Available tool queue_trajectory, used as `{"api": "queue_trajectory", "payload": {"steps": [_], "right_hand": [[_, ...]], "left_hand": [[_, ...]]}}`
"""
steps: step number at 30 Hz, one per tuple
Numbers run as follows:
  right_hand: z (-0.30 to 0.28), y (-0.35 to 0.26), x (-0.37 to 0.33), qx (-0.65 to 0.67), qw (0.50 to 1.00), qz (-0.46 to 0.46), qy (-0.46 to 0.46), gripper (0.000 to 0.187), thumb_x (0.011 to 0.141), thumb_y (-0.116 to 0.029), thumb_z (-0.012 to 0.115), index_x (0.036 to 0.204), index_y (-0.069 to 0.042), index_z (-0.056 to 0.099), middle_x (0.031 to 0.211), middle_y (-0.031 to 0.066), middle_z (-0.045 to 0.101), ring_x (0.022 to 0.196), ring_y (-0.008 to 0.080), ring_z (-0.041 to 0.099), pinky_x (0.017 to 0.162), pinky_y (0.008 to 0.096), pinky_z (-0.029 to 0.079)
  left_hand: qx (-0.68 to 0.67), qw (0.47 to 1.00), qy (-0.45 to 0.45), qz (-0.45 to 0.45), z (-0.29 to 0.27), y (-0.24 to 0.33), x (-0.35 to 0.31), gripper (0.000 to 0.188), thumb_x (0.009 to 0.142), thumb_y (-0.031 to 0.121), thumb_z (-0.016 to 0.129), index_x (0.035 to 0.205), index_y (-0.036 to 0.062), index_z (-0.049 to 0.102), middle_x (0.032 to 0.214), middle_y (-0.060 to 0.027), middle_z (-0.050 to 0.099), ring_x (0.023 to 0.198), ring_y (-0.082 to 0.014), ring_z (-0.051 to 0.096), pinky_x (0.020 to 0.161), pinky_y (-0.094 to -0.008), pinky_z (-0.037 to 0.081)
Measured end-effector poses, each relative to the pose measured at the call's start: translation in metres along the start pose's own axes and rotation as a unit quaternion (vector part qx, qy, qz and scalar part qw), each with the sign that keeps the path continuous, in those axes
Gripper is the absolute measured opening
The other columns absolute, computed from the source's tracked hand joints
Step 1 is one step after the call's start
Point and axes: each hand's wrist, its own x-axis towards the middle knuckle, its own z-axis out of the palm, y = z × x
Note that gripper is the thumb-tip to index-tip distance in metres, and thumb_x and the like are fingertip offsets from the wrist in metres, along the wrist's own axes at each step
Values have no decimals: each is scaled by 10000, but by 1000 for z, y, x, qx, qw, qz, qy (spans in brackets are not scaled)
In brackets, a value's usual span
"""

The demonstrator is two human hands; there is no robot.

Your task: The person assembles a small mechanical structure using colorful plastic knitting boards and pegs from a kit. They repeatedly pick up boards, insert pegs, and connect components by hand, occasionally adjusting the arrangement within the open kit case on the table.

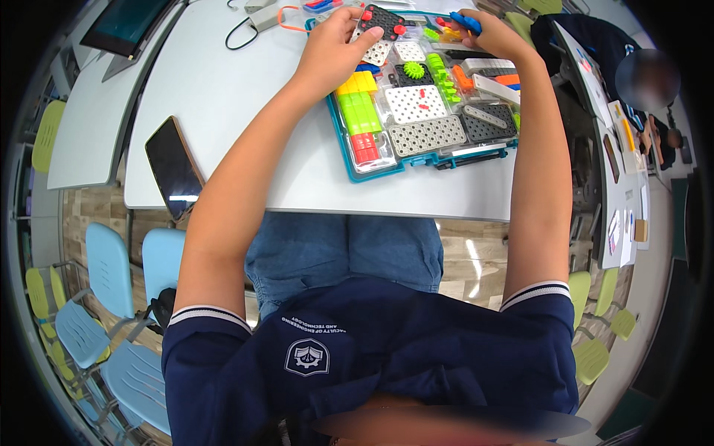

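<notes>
Pinched between my left hand's (332, 48) thumb and fingers is a black perforated plate (382, 21) with red pegs in it, held over the far left of the building-kit case. My right hand (492, 36) closes on a small blue piece (465, 23) above the far right part; its exact kind is unclear. Beneath both hands lies the teal-rimmed case (372, 175), full of parts. Inside are yellow, green (358, 111) and red blocks, a bright green gear (413, 70), a white perforated plate (409, 108), a light grey plate (424, 137) and several grey beams (494, 89).
A dark-screened phone (174, 160) lies at the white table's left front edge. A black cable (239, 33) curls at the far left, and a laptop (125, 28) stands on the adjoining table. Blue chairs (109, 264) are at left; another person sits at right.
</notes>
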Motion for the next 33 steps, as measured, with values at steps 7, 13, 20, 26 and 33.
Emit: {"api": "queue_trajectory", "payload": {"steps": [7,13,20,26,33], "right_hand": [[-5,-5,7,-54,998,16,-38,356,906,38,684,1239,-77,634,1060,100,712,928,194,650,869,332,534],[-29,-66,-19,-28,964,-67,257,304,872,60,650,1172,12,636,1050,146,695,979,240,656,871,332,502],[-19,-157,-57,407,809,-119,407,115,994,-3,639,1101,-34,610,946,3,630,853,82,587,775,239,472],[11,-168,-54,452,763,-146,438,170,1004,7,642,1160,-19,578,981,46,656,876,97,616,776,234,506],[25,-161,-47,452,756,-183,437,170,1010,24,622,1159,-24,555,1025,49,654,949,108,636,825,250,513]], "left_hand": [[-18,1000,-12,2,-2,-2,2,449,991,226,717,1313,-20,524,1223,-111,700,1081,-121,669,924,-261,547],[-38,998,-3,-44,-4,6,2,447,985,222,722,1306,-29,538,1226,-108,700,1082,-126,674,927,-262,548],[-253,959,-55,-114,1,35,-7,335,1012,191,672,1275,4,582,1208,-110,704,1066,-159,695,961,-335,581],[-344,913,-90,-199,-1,51,-10,271,1043,171,612,1242,-11,588,1224,-123,683,1134,-190,677,1023,-413,561],[-378,899,-81,-205,5,56,-17,261,1040,186,621,1231,9,602,1236,-89,682,1151,-185,670,1085,-445,514]]}}
